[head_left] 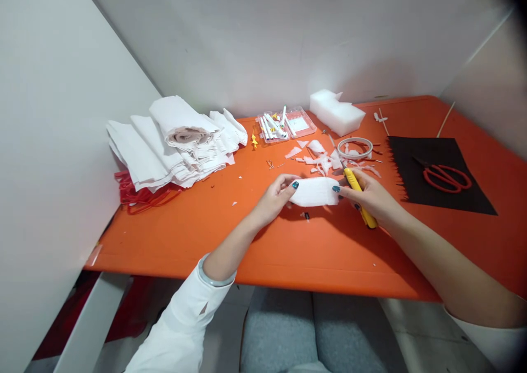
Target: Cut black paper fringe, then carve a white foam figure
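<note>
A flat white piece of foam (316, 191) with trimmed corners is held between both hands just above the orange table. My left hand (272, 198) is closed on its left end, thumb on top. At its right end, the thumb of my right hand (373, 196) presses on the foam. That same hand grips a yellow utility knife (363, 205), whose blade end points up and away toward the foam scraps. White foam scraps (321, 159) lie just beyond the hands. Fingers under the foam are mostly hidden.
White folded cloth or paper (185, 142) is piled at the left over red strips (134, 189). Behind are a case of markers (274, 127) and a foam block (335, 112). A tape roll (354, 148) sits by the scraps. Red-handled scissors (447, 178) rest on black sheet (465, 153).
</note>
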Tool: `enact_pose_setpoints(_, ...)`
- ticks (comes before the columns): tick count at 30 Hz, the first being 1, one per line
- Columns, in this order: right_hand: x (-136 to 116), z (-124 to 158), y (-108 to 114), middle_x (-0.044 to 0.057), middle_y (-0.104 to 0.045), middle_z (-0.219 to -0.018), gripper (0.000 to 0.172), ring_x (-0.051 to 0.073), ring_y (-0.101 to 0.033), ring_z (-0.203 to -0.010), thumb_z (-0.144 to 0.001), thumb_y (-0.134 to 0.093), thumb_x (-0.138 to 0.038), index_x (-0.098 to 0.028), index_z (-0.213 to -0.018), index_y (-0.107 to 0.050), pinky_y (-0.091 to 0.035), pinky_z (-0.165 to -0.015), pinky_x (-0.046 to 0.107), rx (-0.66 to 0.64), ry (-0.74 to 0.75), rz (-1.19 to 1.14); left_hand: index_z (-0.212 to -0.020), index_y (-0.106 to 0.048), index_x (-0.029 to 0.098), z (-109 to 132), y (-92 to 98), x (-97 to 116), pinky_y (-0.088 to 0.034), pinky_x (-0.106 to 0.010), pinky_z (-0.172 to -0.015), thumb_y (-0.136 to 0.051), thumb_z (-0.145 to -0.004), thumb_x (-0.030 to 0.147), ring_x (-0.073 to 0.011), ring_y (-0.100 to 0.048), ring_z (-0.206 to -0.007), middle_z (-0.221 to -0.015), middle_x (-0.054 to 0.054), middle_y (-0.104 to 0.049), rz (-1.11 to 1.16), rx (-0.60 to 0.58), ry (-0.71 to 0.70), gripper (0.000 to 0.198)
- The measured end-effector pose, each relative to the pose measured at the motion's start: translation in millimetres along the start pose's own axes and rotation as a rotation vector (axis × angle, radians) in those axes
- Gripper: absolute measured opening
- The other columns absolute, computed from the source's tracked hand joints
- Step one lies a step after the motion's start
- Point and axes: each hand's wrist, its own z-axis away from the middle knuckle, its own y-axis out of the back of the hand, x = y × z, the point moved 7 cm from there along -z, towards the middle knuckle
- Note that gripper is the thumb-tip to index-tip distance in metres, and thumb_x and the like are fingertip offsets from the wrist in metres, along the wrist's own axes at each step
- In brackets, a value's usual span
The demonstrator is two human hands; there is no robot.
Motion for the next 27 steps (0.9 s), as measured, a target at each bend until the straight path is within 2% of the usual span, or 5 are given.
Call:
enact_pose_setpoints(5,4,-2,5,0.001,-0.059,-0.086,0.04,0.008,-0.044,-0.052,-0.075,-0.067,-0.038,-0.024,-0.11,-0.057,-0.036,-0.042,0.02,0.055,-0.019,-0.032,-0.109,-0.053,0.017,-1,-2.7,-8,-0.047,-0.024,-0.079,-0.075,-0.069,0.03,-0.0145,-0.06,-0.091,-0.104,-0.006,-0.063,-0.012,-0.034,0.031,0.048)
enact_pose_setpoints(14,0,0,3,0.002,-0.061,-0.087,0.041,0.008,-0.045,-0.053,-0.076,-0.066,-0.037,-0.023,-0.113,-0.056,-0.036,-0.042,0.019,0.039,-0.002,0.008,-0.11,-0.054,0.018,1,-7.3,-3,-0.046,-0.025,-0.082,-0.077,-0.066,0.024,-0.0155,-0.059,-0.096,-0.112,-0.007,-0.06,-0.061,-0.074,0.006,0.05)
enact_pose_setpoints(19,2,-1,8,0.002,-0.061,-0.089,0.037,0.008,-0.046,-0.053,-0.075,-0.067,-0.039,-0.023,-0.108,-0.057,-0.036,-0.041,0.019,0.094,0.009,-0.002,-0.106,-0.058,0.016,-1,-1.5,-5,-0.049,-0.024,-0.07,-0.072,-0.073,0.038,-0.0134,-0.063,-0.08,-0.096,-0.006,-0.066,0.073,-0.019,0.063,0.042)
enact_pose_setpoints(23,4,-3,6,0.002,-0.06,-0.087,0.038,0.009,-0.047,-0.052,-0.075,-0.067,-0.038,-0.023,-0.108,-0.057,-0.036,-0.04,0.02,0.078,0.016,-0.008,-0.097,-0.061,0.014,-2,3.0,-5,-0.049,-0.024,-0.076,-0.077,-0.066,0.028,-0.0127,-0.063,-0.082,-0.094,-0.005,-0.068,0.068,0.042,0.05,0.038)
enact_pose_setpoints(27,8,-3,4,0.001,-0.058,-0.087,0.04,0.009,-0.046,-0.054,-0.074,-0.068,-0.037,-0.024,-0.11,-0.056,-0.036,-0.041,0.019,0.064,0.016,-0.023,-0.095,-0.063,0.015,-2,1.4,-6,-0.048,-0.027,-0.082,-0.073,-0.069,0.021,-0.0137,-0.063,-0.087,-0.099,-0.005,-0.069,-0.002,0.02,0.01,0.029)
